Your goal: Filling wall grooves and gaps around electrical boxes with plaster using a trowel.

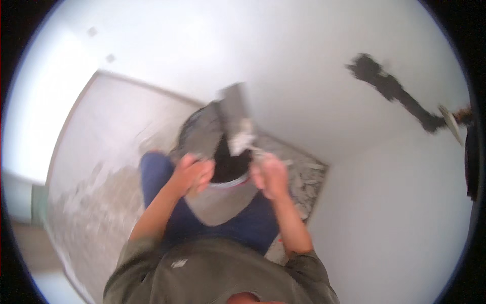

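Observation:
I hold a wide, flat grey blade [205, 133] like a plastering knife in my left hand [192, 175], fingers closed round its handle. A trowel [234, 104] with a grey blade and a whitish patch near its handle is gripped in my right hand [270, 175]. The two blades meet or overlap above a bucket [230, 185], whose inside looks dark. It stands between my bent knees, and the blades hide part of its rim. Motion blurs both tools, so whether material lies on them is unclear.
White walls [283, 66] meet in a corner ahead. A dark grey strip [400, 96] runs down the right wall to a pale, flat thing [449, 124] I cannot make out. Broken rubble [306, 185] lies right of the bucket. The floor [111, 202] is dusty and stained.

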Action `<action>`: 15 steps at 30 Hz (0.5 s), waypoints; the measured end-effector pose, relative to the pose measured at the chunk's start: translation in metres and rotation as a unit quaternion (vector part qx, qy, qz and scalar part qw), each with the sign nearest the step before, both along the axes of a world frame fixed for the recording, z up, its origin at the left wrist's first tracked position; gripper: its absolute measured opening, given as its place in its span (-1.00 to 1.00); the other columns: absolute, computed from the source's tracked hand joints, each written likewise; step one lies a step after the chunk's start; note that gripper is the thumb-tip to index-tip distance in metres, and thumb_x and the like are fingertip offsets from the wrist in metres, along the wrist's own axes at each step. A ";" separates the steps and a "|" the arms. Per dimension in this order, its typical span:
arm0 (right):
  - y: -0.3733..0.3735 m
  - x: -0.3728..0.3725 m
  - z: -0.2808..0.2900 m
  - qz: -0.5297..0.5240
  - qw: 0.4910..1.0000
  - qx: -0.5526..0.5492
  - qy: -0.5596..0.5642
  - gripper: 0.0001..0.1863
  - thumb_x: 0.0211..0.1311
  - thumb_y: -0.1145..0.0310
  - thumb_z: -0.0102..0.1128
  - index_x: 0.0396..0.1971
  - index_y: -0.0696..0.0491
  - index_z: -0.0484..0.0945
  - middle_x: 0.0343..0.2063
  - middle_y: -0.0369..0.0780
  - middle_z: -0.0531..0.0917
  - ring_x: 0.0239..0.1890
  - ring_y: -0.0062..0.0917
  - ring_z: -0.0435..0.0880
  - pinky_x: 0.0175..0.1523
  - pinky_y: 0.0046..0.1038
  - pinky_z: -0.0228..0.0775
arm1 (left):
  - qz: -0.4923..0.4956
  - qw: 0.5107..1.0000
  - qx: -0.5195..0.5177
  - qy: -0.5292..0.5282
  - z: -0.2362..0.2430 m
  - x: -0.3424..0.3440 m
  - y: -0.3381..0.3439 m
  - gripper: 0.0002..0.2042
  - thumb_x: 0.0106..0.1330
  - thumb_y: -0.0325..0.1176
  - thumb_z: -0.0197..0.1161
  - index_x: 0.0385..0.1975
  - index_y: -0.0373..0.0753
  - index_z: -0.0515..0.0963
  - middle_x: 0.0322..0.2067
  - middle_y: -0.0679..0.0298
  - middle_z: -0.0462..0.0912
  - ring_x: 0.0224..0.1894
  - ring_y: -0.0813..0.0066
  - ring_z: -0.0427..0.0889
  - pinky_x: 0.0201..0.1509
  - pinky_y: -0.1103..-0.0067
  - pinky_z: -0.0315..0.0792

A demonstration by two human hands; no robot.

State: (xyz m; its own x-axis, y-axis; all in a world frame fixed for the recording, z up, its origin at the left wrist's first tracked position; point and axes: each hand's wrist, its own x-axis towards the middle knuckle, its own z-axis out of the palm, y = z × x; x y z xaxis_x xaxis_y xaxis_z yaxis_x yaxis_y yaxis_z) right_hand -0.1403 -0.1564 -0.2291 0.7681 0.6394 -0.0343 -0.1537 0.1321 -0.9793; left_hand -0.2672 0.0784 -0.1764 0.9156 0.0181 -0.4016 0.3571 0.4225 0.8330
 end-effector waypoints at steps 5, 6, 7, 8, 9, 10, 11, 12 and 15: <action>0.026 -0.006 -0.033 0.114 0.970 0.130 0.168 -0.65 0.37 0.02 0.04 -0.19 0.04 0.46 -0.51 -0.34 0.51 -0.69 -0.76 0.38 -0.67 -0.71 0.15 | 0.119 0.993 0.000 0.017 0.005 -0.013 0.007 -0.84 0.21 -0.31 0.19 -0.48 -0.20 0.38 -0.64 0.31 0.35 -0.71 0.54 0.32 -0.74 0.59 0.26; 0.012 -0.010 -0.038 0.124 0.967 0.111 0.192 -0.63 0.37 0.02 0.02 -0.16 0.05 0.48 -0.52 -0.35 0.50 -0.69 -0.76 0.37 -0.67 -0.72 0.14 | 0.142 0.990 -0.002 -0.016 0.007 -0.011 0.008 -0.84 0.21 -0.32 0.18 -0.48 -0.22 0.37 -0.62 0.29 0.36 -0.71 0.54 0.33 -0.74 0.59 0.28; -0.002 -0.016 -0.038 0.113 0.965 0.125 0.200 -0.67 0.37 0.02 0.04 -0.32 0.01 0.46 -0.55 -0.37 0.49 -0.70 -0.78 0.36 -0.70 -0.73 0.08 | 0.123 0.992 -0.006 -0.025 0.004 -0.007 0.012 -0.84 0.21 -0.32 0.18 -0.48 -0.22 0.37 -0.62 0.29 0.36 -0.71 0.54 0.33 -0.74 0.59 0.28; -0.015 -0.024 -0.038 0.098 0.968 0.124 0.195 -0.67 0.37 0.02 0.04 -0.32 0.01 0.46 -0.55 -0.37 0.49 -0.70 -0.78 0.36 -0.70 -0.73 0.08 | 0.117 0.992 0.004 -0.049 0.000 -0.008 0.015 -0.85 0.22 -0.33 0.17 -0.47 -0.23 0.37 -0.62 0.28 0.36 -0.70 0.53 0.34 -0.74 0.59 0.29; -0.027 -0.032 -0.037 0.056 0.972 0.102 0.206 -0.66 0.37 0.03 0.04 -0.25 0.04 0.48 -0.54 -0.36 0.49 -0.69 -0.78 0.36 -0.69 -0.73 0.09 | 0.114 0.991 0.015 -0.072 -0.004 -0.007 0.017 -0.85 0.22 -0.35 0.16 -0.47 -0.25 0.36 -0.62 0.27 0.36 -0.69 0.52 0.34 -0.74 0.59 0.29; -0.035 -0.040 -0.030 0.016 0.972 0.080 0.219 -0.64 0.37 0.04 0.04 -0.19 0.07 0.49 -0.52 -0.35 0.50 -0.69 -0.78 0.37 -0.68 -0.72 0.10 | 0.106 0.992 0.013 -0.072 0.000 -0.006 0.017 -0.85 0.22 -0.35 0.16 -0.47 -0.25 0.36 -0.62 0.27 0.36 -0.69 0.52 0.34 -0.74 0.59 0.29; -0.041 -0.041 -0.021 -0.010 0.979 0.075 0.190 -0.61 0.38 0.13 0.05 0.02 0.10 0.46 -0.49 -0.33 0.52 -0.65 -0.74 0.41 -0.62 -0.68 0.22 | 0.118 0.990 0.031 -0.066 0.004 -0.004 0.017 -0.84 0.24 -0.35 0.14 -0.48 -0.25 0.36 -0.62 0.27 0.36 -0.68 0.52 0.35 -0.74 0.59 0.29; -0.041 -0.041 -0.014 -0.012 0.978 0.077 0.194 -0.61 0.38 0.13 0.05 0.02 0.10 0.46 -0.49 -0.33 0.52 -0.65 -0.74 0.41 -0.62 -0.68 0.22 | 0.132 0.988 0.051 -0.058 0.007 -0.004 0.018 -0.83 0.26 -0.35 0.13 -0.50 -0.26 0.35 -0.63 0.27 0.36 -0.67 0.52 0.36 -0.73 0.59 0.29; -0.052 -0.027 0.018 -0.038 0.997 -0.031 0.067 -0.56 0.35 0.27 0.10 0.15 0.14 0.36 -0.40 -0.25 0.56 -0.51 -0.67 0.51 -0.45 -0.59 0.38 | 0.154 0.983 0.095 -0.006 -0.012 0.002 0.017 -0.81 0.31 -0.32 0.14 -0.51 -0.23 0.37 -0.63 0.31 0.38 -0.66 0.55 0.37 -0.68 0.61 0.31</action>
